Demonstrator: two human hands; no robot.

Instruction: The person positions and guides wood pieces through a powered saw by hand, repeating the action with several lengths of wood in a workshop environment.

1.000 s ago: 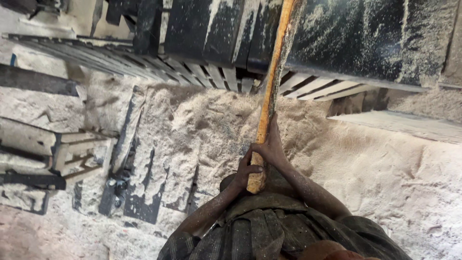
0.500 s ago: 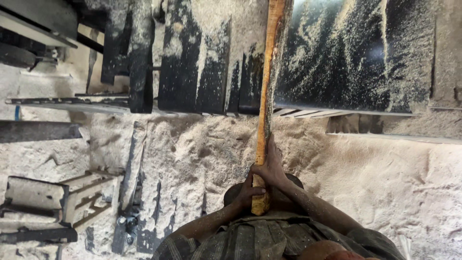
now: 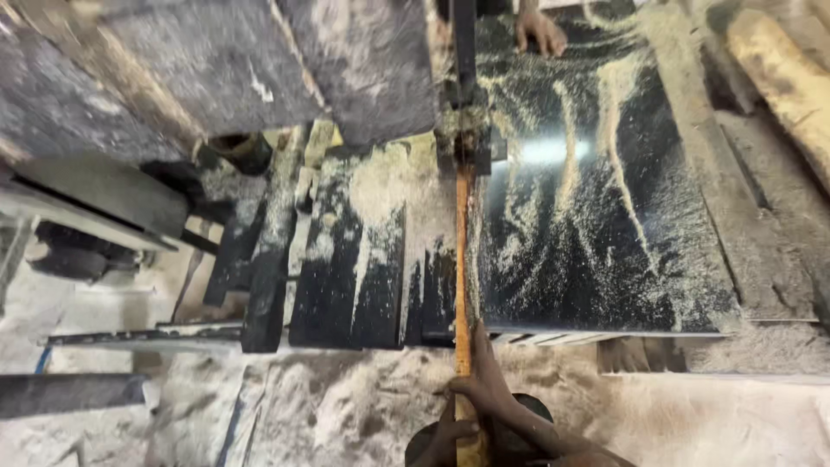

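A long, narrow wooden strip [image 3: 462, 259] runs away from me along the left edge of a black, sawdust-streaked saw table [image 3: 596, 216]. Its far end meets the upright saw blade and guide [image 3: 465, 86]. My right hand [image 3: 486, 380] lies on top of the strip's near end, just short of the table's front edge. My left hand [image 3: 448, 430] grips the same end from the left, slightly closer to me. Another person's hand [image 3: 541, 30] rests on the table's far side.
Dark machine panels [image 3: 346, 251] dusted with sawdust stand left of the strip, with a large grey housing [image 3: 216, 69] above them. A pale log [image 3: 782, 78] lies at the top right. Thick sawdust [image 3: 328, 406] covers the floor; metal bars [image 3: 138, 337] lie at the left.
The strip has moved forward toward the blade, and both hands have gone with it up to the table's front edge. My view has tilted up, showing more of the table.
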